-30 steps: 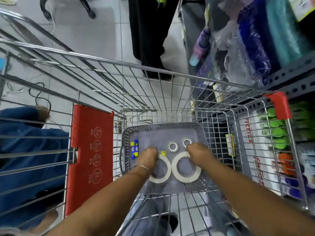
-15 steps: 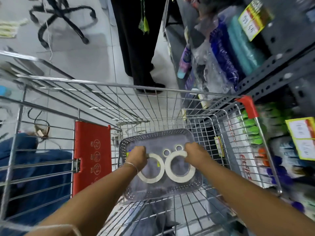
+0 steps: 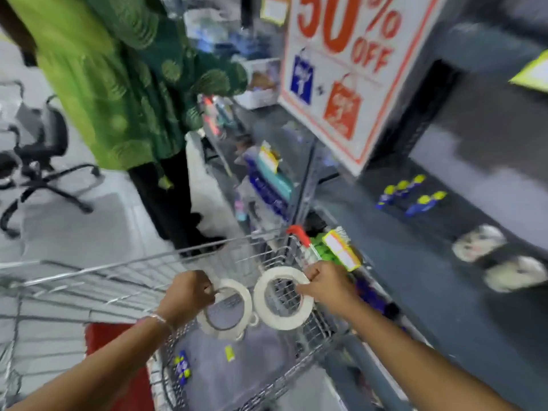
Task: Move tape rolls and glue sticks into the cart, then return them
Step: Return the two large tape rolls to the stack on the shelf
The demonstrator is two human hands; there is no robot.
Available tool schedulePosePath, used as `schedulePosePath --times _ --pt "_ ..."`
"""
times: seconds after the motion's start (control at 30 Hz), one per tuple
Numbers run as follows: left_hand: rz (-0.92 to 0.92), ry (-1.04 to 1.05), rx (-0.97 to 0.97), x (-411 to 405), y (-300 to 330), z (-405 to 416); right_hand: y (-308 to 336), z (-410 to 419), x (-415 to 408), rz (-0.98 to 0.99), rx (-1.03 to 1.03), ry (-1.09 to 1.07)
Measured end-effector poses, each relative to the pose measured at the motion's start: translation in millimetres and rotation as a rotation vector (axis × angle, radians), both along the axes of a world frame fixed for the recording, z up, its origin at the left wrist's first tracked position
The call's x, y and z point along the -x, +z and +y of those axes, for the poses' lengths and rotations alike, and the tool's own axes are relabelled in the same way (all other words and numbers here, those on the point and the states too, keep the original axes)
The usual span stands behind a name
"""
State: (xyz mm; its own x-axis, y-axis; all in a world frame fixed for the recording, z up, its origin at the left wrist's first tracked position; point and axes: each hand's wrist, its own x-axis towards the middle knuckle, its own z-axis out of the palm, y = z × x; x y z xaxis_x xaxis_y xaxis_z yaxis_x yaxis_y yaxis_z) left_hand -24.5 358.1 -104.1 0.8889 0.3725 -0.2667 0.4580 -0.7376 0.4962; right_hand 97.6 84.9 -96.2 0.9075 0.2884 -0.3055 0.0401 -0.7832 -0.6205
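Observation:
My left hand (image 3: 187,293) grips a large white tape roll (image 3: 234,329) and holds it above the wire cart (image 3: 124,264). My right hand (image 3: 327,281) grips a second large white tape roll (image 3: 283,320) beside the first. Both rolls hang over the grey perforated tray (image 3: 207,378) in the cart. Blue and yellow glue sticks (image 3: 181,369) lie in that tray. More blue glue sticks (image 3: 410,194) lie on the dark shelf (image 3: 415,277) at the right, with two tape rolls (image 3: 501,261) nearer the shelf's front.
A person in green clothing (image 3: 118,84) stands ahead by the shelving. A "50% OFF" sign (image 3: 350,63) leans on the shelf. An office chair (image 3: 38,161) stands at the left on the floor. The cart's red flap (image 3: 118,345) shows below my left arm.
Both hands have lifted the two large tape rolls up out of the tray. My view has swung up and right toward the shelf.

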Motion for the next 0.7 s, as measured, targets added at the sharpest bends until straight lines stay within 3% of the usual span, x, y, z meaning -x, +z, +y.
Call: schedulePosePath --times 0.27,0.5,0.7 --pt "-0.084 -0.225 -0.107 -48 111 -92 101 -130 18 -0.102 -0.216 -0.387" --pt "-0.160 -0.431 0.025 -85 162 -211 157 -253 72 -0.210 -0.311 -0.678" --pt "-0.169 -0.500 0.308 -97 180 -317 175 -346 115 -0.200 -0.371 -0.963"
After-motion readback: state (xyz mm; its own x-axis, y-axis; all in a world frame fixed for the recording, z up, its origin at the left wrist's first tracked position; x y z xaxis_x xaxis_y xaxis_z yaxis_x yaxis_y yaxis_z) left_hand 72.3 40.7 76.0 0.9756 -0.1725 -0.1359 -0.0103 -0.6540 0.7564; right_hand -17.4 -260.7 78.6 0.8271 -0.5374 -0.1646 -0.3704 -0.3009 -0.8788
